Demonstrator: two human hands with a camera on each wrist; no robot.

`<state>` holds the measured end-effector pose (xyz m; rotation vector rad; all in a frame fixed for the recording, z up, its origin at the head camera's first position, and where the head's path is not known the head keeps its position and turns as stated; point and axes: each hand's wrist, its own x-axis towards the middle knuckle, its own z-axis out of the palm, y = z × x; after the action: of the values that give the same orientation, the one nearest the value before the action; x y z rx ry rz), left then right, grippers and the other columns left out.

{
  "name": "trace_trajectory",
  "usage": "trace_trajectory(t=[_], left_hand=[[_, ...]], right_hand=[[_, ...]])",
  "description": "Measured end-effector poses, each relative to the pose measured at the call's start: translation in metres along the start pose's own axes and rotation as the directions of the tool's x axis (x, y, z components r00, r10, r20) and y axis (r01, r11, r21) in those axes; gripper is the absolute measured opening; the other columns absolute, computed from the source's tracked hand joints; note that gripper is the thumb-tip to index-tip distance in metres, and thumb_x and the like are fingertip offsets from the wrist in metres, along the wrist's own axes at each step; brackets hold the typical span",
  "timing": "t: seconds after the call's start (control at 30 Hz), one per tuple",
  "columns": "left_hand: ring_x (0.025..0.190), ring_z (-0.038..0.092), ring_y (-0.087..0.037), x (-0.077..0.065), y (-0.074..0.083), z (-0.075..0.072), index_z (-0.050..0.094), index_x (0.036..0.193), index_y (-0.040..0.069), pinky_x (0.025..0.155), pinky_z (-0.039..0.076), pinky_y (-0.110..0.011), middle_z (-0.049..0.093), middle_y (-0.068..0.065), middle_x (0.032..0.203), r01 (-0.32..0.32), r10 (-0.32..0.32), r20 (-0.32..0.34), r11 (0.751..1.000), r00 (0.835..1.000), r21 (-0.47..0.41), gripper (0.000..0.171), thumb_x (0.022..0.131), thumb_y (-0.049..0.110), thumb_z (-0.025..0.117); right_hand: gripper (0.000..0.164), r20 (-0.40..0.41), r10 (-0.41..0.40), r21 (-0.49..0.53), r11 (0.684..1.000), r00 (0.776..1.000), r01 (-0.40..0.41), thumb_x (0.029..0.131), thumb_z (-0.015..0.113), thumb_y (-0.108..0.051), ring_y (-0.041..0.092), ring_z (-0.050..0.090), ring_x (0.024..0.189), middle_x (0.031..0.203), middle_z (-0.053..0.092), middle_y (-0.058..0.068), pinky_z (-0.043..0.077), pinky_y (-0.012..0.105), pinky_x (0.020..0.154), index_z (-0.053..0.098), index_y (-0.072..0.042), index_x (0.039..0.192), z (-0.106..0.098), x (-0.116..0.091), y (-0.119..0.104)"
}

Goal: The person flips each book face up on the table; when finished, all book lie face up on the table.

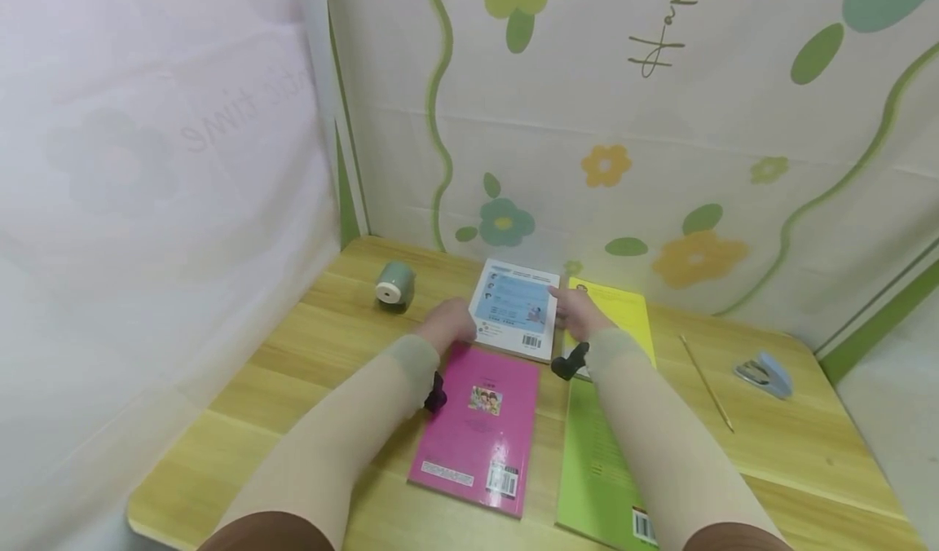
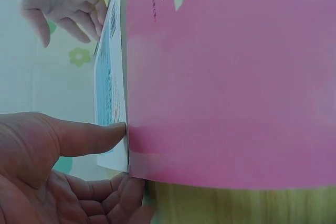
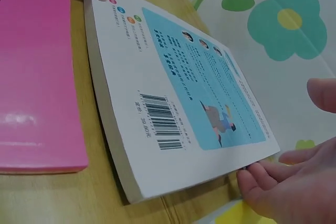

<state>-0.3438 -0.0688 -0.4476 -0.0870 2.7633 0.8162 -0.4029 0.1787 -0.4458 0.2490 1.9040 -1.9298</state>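
Note:
A white book with a blue panel and a barcode (image 1: 513, 306) lies back cover up toward the rear of the table. My left hand (image 1: 449, 323) pinches its near left corner; the left wrist view shows the thumb (image 2: 92, 139) on top and the fingers below. At the book's right edge, my right hand (image 1: 579, 313) touches the side with its fingertips. Its thumb (image 3: 321, 94) stands away from the cover in the right wrist view. Just in front lies a pink book (image 1: 469, 429), very near the white one. A yellow book (image 1: 623, 310) sits partly beneath my right wrist.
A green book (image 1: 596, 469) lies in front of the yellow one, partly behind my right forearm. On the left stands a green pencil sharpener (image 1: 397, 278). A pencil (image 1: 706, 384) and a blue stapler (image 1: 766, 374) lie at the right. A patterned curtain (image 1: 557, 127) borders the table's back.

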Motion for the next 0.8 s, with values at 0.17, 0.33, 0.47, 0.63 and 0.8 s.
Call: trace_trajectory(t=[0.17,0.33,0.47,0.63,0.8], left_hand=[[0.078,0.058,-0.025,0.000,0.003,-0.001,0.064,0.098,-0.001,0.071,0.051,-0.036,0.062,-0.010,0.089,0.022,-0.022,0.033,1.000,0.999,-0.011,0.022,0.076,0.004,0.067],[0.078,0.059,-0.025,0.002,0.006,0.000,0.064,0.101,-0.003,0.069,0.052,-0.035,0.062,-0.011,0.089,0.037,-0.037,0.064,0.999,0.997,-0.004,0.022,0.080,0.004,0.064],[0.079,0.058,-0.024,0.002,0.007,0.003,0.064,0.107,-0.003,0.070,0.052,-0.034,0.061,-0.010,0.090,0.048,-0.047,0.064,0.999,0.997,-0.024,0.026,0.082,0.004,0.064],[0.079,0.058,-0.025,-0.002,0.006,0.003,0.063,0.108,-0.005,0.070,0.052,-0.035,0.061,-0.012,0.092,0.033,-0.030,0.050,0.998,0.998,-0.055,0.029,0.080,0.003,0.063],[0.078,0.058,-0.025,-0.003,0.002,0.000,0.063,0.104,-0.006,0.068,0.051,-0.034,0.061,-0.012,0.090,0.035,-0.032,0.036,0.996,0.999,-0.085,0.031,0.075,0.002,0.065]], right_hand=[[0.091,-0.001,-0.015,0.056,0.998,1.000,0.015,0.104,0.048,-0.022,0.034,0.025,0.144,0.158,0.021,0.024,0.025,0.044,0.116,-0.030,-0.014,0.150,0.001,-0.002,0.001],[0.060,-0.057,-0.017,-0.040,0.999,0.998,0.015,0.104,0.046,-0.014,0.034,0.042,0.134,0.148,0.040,0.025,0.039,0.041,0.109,0.018,0.004,0.154,0.004,-0.006,0.004],[0.038,-0.127,-0.021,-0.295,0.955,0.992,-0.018,0.099,0.049,-0.006,0.031,0.061,0.111,0.126,0.059,0.023,0.052,0.036,0.092,0.050,0.010,0.133,0.008,-0.008,0.008],[0.036,-0.161,-0.004,-0.320,0.946,0.987,-0.048,0.095,0.050,0.001,0.031,0.067,0.098,0.117,0.064,0.023,0.058,0.035,0.081,0.052,0.011,0.129,0.009,-0.008,0.010],[0.042,-0.104,-0.013,-0.186,0.983,0.995,-0.006,0.096,0.045,0.004,0.038,0.063,0.109,0.128,0.058,0.027,0.058,0.041,0.083,0.045,0.010,0.138,0.011,-0.009,0.010]])
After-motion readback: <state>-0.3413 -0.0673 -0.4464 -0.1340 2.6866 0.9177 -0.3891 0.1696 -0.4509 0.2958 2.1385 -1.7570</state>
